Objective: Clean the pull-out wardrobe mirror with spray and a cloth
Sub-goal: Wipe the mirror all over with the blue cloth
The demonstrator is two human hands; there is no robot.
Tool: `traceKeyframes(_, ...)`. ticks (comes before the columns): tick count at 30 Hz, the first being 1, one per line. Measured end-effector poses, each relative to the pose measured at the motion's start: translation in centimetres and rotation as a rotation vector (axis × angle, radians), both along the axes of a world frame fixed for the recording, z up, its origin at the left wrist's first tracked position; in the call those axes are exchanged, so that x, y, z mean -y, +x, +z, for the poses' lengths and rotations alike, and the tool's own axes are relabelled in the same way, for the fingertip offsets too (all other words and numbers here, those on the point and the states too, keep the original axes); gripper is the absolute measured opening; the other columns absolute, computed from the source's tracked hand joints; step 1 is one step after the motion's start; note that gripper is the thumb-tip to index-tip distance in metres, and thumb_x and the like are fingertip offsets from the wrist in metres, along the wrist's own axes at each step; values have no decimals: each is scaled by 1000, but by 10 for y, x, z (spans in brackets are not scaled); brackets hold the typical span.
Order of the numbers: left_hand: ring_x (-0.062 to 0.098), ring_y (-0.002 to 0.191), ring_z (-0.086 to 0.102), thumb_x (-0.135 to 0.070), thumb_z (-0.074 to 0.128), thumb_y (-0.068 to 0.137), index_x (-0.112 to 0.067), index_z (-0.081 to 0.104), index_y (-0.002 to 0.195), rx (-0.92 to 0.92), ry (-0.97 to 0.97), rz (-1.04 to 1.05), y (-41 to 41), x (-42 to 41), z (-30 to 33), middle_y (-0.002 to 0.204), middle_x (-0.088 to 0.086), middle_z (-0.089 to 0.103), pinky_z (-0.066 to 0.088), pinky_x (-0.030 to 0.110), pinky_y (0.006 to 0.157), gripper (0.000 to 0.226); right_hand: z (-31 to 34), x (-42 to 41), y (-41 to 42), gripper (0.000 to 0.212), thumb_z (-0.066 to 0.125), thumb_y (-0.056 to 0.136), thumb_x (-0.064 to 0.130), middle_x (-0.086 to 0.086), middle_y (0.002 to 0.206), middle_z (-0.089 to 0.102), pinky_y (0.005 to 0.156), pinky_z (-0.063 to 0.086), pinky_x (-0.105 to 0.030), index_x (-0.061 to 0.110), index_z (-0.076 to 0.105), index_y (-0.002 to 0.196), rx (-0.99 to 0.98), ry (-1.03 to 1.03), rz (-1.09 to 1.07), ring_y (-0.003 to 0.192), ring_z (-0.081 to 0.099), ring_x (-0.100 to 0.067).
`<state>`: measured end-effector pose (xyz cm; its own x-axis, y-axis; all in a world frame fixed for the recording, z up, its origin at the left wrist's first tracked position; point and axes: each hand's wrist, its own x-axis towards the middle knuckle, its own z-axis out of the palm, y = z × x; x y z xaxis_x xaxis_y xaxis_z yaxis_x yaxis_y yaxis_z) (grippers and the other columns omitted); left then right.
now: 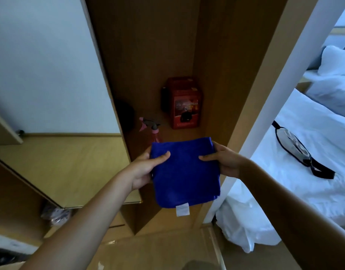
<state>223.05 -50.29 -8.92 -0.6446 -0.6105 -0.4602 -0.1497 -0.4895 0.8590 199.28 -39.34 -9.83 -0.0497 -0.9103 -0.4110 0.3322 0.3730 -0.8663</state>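
**Cloth folded and held ready in front of the wardrobe shelf**

We take the blue cloth [184,172] as our landmark and read across from the left. Far left of it stands a large reflective panel [50,75], which we judge to be the pull-out mirror, drawn out so its face can be reached. Our left hand [146,170] grips the cloth's left edge, thumb on top and fingers curled beneath. The cloth sits folded into a neat square, white tag hanging at its lower edge; we judge the fold gives a flat, thick pad for wiping. Just behind the cloth's upper left corner, on the wardrobe shelf [187,133], stands the pink spray bottle [153,129], untouched and within easy reach. Further back on that shelf sits a red box [185,103]. Our right hand [224,161] pinches the cloth's right edge the same way, keeping it taut and level. Well to the right of the cloth lies a bed [304,172] with a black-strapped item [296,147] on it.
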Motion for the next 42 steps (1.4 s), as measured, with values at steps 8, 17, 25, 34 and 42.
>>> traceKeyframes(8, 19, 99, 58, -10, 75, 82, -33, 52, 121, 79, -143, 185, -39, 31, -28, 119, -5, 59, 51, 43, 79, 51, -24, 37, -5, 56, 69, 82, 0, -5, 131, 59, 98, 49, -53, 19, 51, 132, -252, 23, -320, 115, 59, -27)
traceKeyframes(17, 29, 135, 42, -12, 73, 84, -22, 29, 150, 165, -278, 113, -103, 69, -64, 151, 5, 39, 38, 49, 109, 80, -39, 86, -19, 62, 56, 94, 9, -8, 148, 38, 104, 36, -33, 17, 27, 149, -988, 141, -386, 134, 39, -28)
traceKeyframes(25, 26, 141, 31, 0, 71, 82, -21, 25, 150, 377, -402, 119, -141, 108, -88, 154, 4, 31, 31, 38, 112, 85, -63, 121, -40, 58, 52, 94, 5, -9, 126, 57, 88, 46, -31, 20, 31, 146, -1257, 4, -323, 112, 57, -27)
traceKeyframes(34, 31, 145, 19, -6, 57, 91, -13, 12, 154, 585, -845, -49, -165, 109, -122, 157, 13, 17, 23, 36, 116, 78, -90, 147, -51, 69, 58, 86, 1, -10, 145, 41, 107, 37, -32, 15, 31, 148, -1726, 68, -194, 134, 40, -26)
traceKeyframes(42, 27, 134, 46, -30, 31, 92, -9, 55, 135, 809, -1356, -332, -168, 92, -151, 144, 10, 49, 36, 50, 110, 53, -142, 142, -44, 69, 1, 90, 41, 0, 161, 14, 118, -8, -34, 20, 15, 154, -1648, 46, 191, 149, 5, -16)
